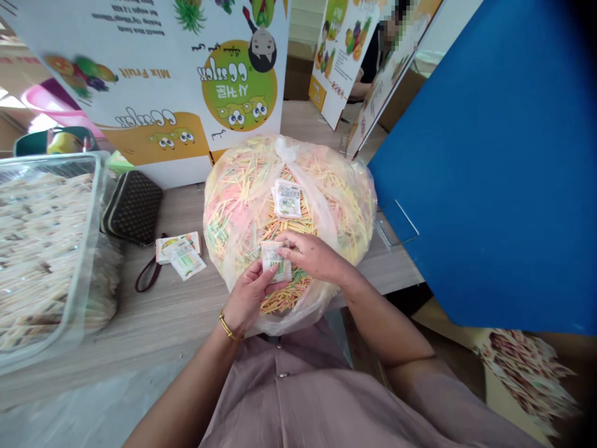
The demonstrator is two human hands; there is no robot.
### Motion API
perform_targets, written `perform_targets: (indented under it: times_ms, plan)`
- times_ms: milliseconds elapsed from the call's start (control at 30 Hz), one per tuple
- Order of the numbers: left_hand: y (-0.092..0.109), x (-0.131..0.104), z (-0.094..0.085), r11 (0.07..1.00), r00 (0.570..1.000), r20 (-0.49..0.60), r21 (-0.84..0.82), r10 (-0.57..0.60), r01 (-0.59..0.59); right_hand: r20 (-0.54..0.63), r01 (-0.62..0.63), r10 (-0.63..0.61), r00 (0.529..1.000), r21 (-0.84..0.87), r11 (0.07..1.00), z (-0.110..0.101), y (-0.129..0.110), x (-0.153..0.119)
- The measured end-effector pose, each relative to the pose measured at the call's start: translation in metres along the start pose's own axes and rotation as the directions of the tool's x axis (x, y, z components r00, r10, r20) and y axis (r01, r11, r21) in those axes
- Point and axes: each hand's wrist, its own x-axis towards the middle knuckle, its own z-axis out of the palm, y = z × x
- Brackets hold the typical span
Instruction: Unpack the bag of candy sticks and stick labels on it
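Observation:
My left hand [255,287] grips a small clear printed sachet [276,261] from below, with the thumb across its front. My right hand [310,254] has its fingers at the sachet's upper right edge, closed on it. Greenish sticks show through the film. Both hands are over a big open plastic bag [347,205] filled with thin pastel candy sticks [291,297]. Farther up, more sachets [288,199] lie in a small pile on the sticks.
At left stands a clear plastic tub [96,249] full of packets. Beside it are a checkered pouch [133,208] and a few sachets and cards [186,257] on the table. Printed cartons [177,143] stand behind; a blue panel [489,174] rises at right. Another person is partly visible beyond the cartons.

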Motion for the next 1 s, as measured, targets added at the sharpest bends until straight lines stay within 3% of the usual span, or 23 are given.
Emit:
perform_targets:
  times_ms: [133,233,300,433,600,800,1000]
  plan:
    - [0.0,-0.004,-0.003,0.994,0.999,0.036,0.104,0.024,-0.028,-0.004,0.057,-0.057,0.998,0.119,0.991,0.01,-0.001,0.003]
    - [0.002,-0.007,-0.007,0.999,0.999,0.052,0.04,-0.004,0.002,0.001,0.038,-0.04,0.999,0.333,0.942,0.011,0.002,0.007]
    - [0.004,-0.007,-0.008,0.999,0.998,0.053,-0.034,-0.02,0.021,0.01,0.011,-0.016,1.0,0.384,0.923,0.012,0.004,0.008]
    - [0.003,-0.007,-0.009,0.998,0.996,0.063,-0.029,-0.061,0.062,0.006,-0.015,0.014,1.0,0.323,0.946,0.013,0.007,0.008]
    - [-0.007,-0.003,-0.012,0.998,0.999,0.035,0.053,0.014,-0.016,-0.136,0.18,-0.159,0.978,0.161,0.97,0.003,0.008,0.006]
    - [-0.012,0.0,-0.016,0.951,0.985,0.06,0.255,0.163,-0.173,-0.104,0.247,-0.255,0.961,-0.084,0.965,-0.01,0.005,0.005]
    - [-0.011,-0.002,-0.015,0.942,0.994,0.003,0.32,0.108,-0.104,-0.069,0.241,-0.253,0.965,-0.147,0.959,-0.02,-0.002,0.0]
